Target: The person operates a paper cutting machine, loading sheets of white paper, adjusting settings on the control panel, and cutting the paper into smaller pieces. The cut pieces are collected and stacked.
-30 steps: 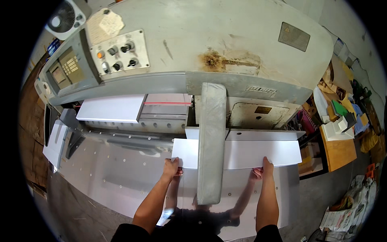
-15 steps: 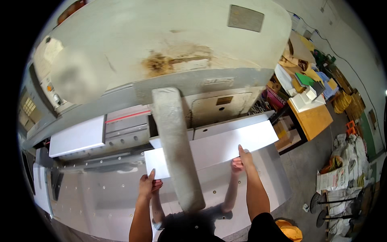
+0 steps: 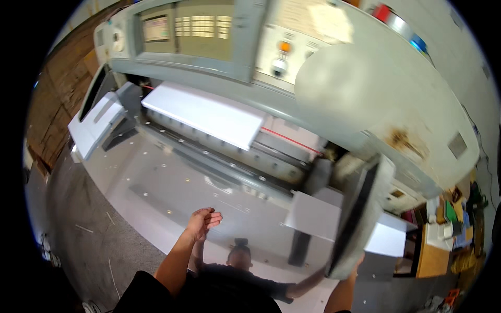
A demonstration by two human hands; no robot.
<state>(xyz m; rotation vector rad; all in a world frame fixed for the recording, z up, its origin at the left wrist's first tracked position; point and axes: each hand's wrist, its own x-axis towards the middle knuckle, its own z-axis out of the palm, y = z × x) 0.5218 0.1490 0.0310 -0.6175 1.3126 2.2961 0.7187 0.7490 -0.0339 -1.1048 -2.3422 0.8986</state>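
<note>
Now | left hand [image 3: 204,219] open, empty over glossy cutter table [image 3: 172,182] | right hand hidden | cluttered workshop

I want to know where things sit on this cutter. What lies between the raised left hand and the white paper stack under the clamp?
Only bare, shiny table lies between left hand and paper stack, in the head view.

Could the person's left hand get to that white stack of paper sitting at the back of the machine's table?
Probably yes. The left hand hovers empty over the shiny table, and nothing stands between it and the white paper stack, though it would take a long forward reach.
</note>
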